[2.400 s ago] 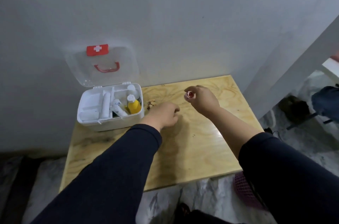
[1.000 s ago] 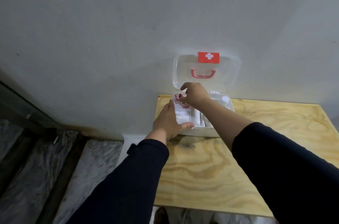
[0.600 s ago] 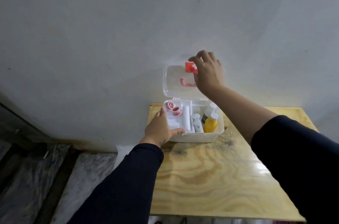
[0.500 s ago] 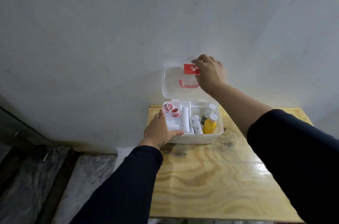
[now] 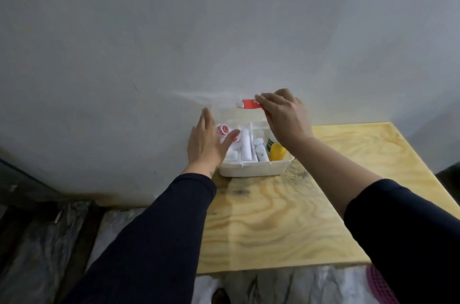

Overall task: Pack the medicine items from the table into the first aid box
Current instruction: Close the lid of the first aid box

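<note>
The white first aid box (image 5: 254,170) stands at the table's back left corner against the wall. Its clear lid (image 5: 224,107) is motion-blurred and tipped forward over the tray. My right hand (image 5: 283,117) holds the lid's top edge at the red latch (image 5: 249,104). My left hand (image 5: 205,144) is flat and open beside the box's left end, thumb over the tray. Inside lie red-and-white tape rolls (image 5: 224,128), a white roll (image 5: 246,147), small white bottles (image 5: 260,148) and a yellow bottle (image 5: 277,152).
The light plywood table (image 5: 286,216) bears only the box. A grey wall (image 5: 174,42) rises directly behind it. Marbled floor (image 5: 49,241) lies to the left and below, and a purple mesh basket (image 5: 378,286) shows at the bottom right.
My right hand put the tape roll in the box, rose to the lid's red latch and now pulls the lid forward and down. My left hand lifted off the box's front corner and opened.
</note>
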